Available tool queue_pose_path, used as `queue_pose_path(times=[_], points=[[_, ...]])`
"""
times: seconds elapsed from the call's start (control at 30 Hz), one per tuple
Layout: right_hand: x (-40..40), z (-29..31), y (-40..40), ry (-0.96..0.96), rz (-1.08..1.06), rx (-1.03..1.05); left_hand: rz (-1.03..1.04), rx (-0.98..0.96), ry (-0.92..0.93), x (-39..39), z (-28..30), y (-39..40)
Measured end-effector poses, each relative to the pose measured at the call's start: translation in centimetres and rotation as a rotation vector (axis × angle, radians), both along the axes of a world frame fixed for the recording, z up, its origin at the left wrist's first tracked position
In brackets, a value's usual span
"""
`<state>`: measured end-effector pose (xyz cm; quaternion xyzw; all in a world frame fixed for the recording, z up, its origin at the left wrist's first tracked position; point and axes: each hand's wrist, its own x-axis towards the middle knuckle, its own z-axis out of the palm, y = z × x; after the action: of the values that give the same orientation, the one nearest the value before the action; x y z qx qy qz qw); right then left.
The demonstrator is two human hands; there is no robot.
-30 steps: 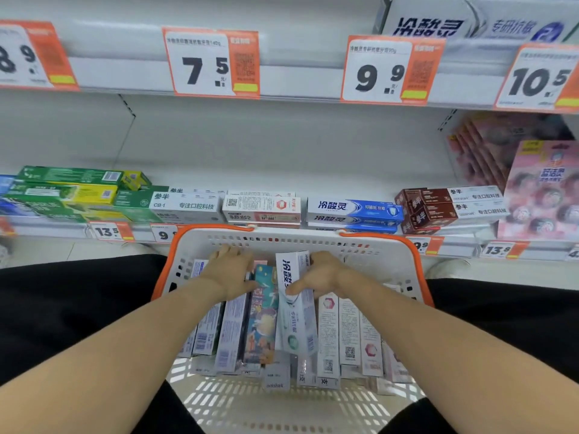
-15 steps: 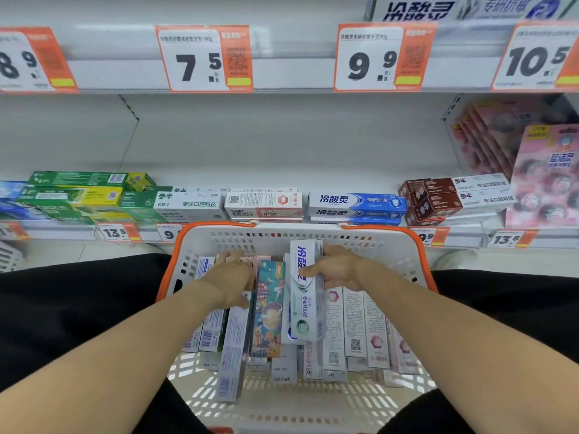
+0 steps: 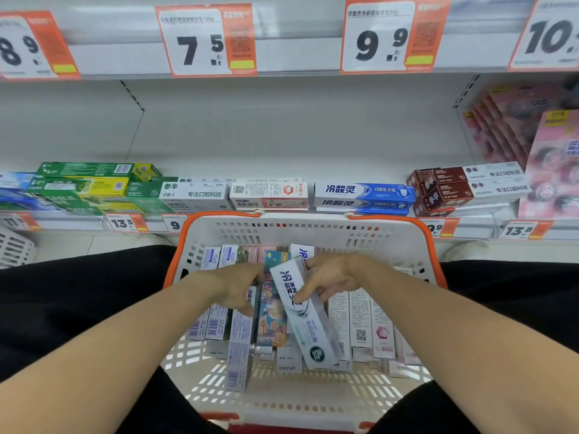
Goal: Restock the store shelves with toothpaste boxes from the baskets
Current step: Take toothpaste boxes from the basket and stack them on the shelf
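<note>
A white basket with an orange rim [image 3: 300, 236] rests on my lap, holding several toothpaste boxes lying lengthwise. My right hand [image 3: 332, 278] grips the far end of a white and grey toothpaste box [image 3: 308, 321], which is tilted and lifted above the other boxes. My left hand [image 3: 239, 286] lies among the boxes at the left, its fingers curled on a box; which one it grips is hidden. A colourful teal box [image 3: 272, 321] lies between the two hands. Toothpaste boxes [image 3: 363, 195] lie in a row on the shelf behind the basket.
Green and yellow boxes [image 3: 84, 186] are stacked at the left of the lower shelf, brown and white boxes [image 3: 466, 186] at the right, pink packs [image 3: 551, 164] further right. Price tags [image 3: 206, 39] hang on the upper shelf edge. Another white basket [image 3: 14, 249] shows at the left edge.
My right hand has lifted the white and grey box and tilted its near end to the right. My left hand has stayed among the left boxes.
</note>
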<state>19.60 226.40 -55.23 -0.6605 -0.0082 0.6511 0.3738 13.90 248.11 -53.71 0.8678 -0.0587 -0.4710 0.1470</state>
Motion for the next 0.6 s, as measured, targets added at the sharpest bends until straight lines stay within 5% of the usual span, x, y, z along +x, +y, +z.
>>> queue_pose_path(times=[0.2,0.47,0.6], points=[[-0.1,0.0,-0.1,0.024,0.072,0.004,0.256,-0.155,-0.011,0.6,1.8,0.8],[2.4,1.7,-0.7,-0.111,-0.304,0.143,0.859,-0.476,0.033,0.7,3.7,4.1],[2.8,2.5,-0.4,-0.086,-0.334,0.175,0.957,-0.553,0.035,0.9,3.9,3.6]])
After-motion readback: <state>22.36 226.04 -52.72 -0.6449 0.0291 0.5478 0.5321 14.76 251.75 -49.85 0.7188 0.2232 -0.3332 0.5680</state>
